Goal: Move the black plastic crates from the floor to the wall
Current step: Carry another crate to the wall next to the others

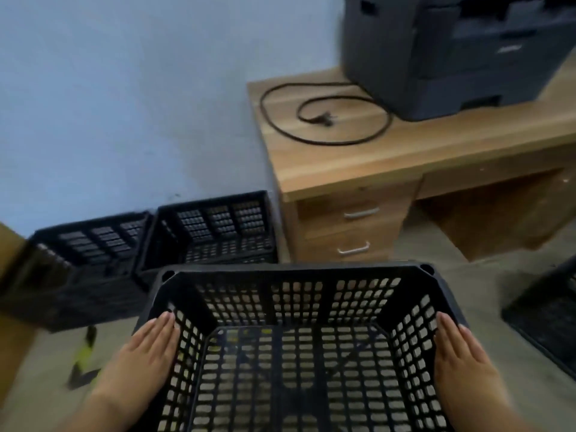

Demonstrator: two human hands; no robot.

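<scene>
I hold an empty black plastic crate [296,275] with perforated walls in front of me, above the floor. My left hand [146,347] presses flat on its left rim and my right hand [461,350] grips its right rim. Two more black crates stand side by side against the pale blue wall [124,104]: one at the left [90,244], one to its right [215,226]. The corner of another black crate [548,316] shows at the right edge on the floor.
A wooden desk [358,157] with drawers stands right of the wall crates, carrying a grey printer [452,51] and a loose black power cable [324,120]. A cardboard box [12,307] sits at the left edge. A black-and-yellow object [82,360] lies on the floor.
</scene>
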